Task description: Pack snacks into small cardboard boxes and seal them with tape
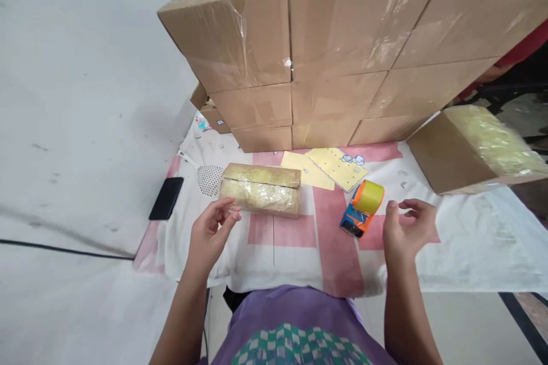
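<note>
A small cardboard box point(262, 189) sealed with shiny clear tape lies on the cloth-covered table in front of me. My left hand point(213, 229) is at its near left corner, fingers loosely curled with a gap between thumb and fingertips; whether they touch the box I cannot tell. To the right, a tape dispenser point(363, 208) in orange and blue carries a yellowish roll of tape. Just right of it hovers my right hand point(410, 228), thumb and fingers apart, holding nothing.
Stacked taped cartons point(338, 51) form a wall along the back. One larger box point(454, 151) sits tilted at the right edge. Yellow paper sheets point(338, 166) lie behind the dispenser. A black phone point(166, 198) rests at the left edge, near the white wall point(85, 97).
</note>
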Action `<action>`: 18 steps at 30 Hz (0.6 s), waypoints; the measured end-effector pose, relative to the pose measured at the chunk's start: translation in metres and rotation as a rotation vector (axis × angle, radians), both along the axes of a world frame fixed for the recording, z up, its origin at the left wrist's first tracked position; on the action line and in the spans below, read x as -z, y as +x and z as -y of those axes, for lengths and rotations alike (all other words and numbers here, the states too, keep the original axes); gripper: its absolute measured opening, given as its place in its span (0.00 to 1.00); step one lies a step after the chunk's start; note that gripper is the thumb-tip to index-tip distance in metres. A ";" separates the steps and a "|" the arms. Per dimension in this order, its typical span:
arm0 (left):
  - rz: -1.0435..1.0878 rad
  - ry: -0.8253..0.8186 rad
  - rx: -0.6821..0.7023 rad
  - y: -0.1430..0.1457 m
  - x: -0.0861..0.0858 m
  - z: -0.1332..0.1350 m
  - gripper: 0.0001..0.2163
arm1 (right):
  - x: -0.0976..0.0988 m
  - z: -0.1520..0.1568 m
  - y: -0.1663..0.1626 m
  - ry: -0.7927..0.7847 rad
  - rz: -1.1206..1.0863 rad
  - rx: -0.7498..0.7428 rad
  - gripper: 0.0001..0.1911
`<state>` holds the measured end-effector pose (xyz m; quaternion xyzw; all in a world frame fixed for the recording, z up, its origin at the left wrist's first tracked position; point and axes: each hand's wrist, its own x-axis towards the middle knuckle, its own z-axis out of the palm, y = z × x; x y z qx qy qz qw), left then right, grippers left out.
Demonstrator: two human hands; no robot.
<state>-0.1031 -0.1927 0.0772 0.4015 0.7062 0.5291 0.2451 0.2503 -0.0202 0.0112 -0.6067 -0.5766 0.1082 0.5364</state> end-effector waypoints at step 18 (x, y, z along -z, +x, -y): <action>-0.105 -0.148 -0.262 -0.007 -0.012 0.009 0.20 | -0.140 0.016 -0.165 -0.147 0.005 -1.246 0.13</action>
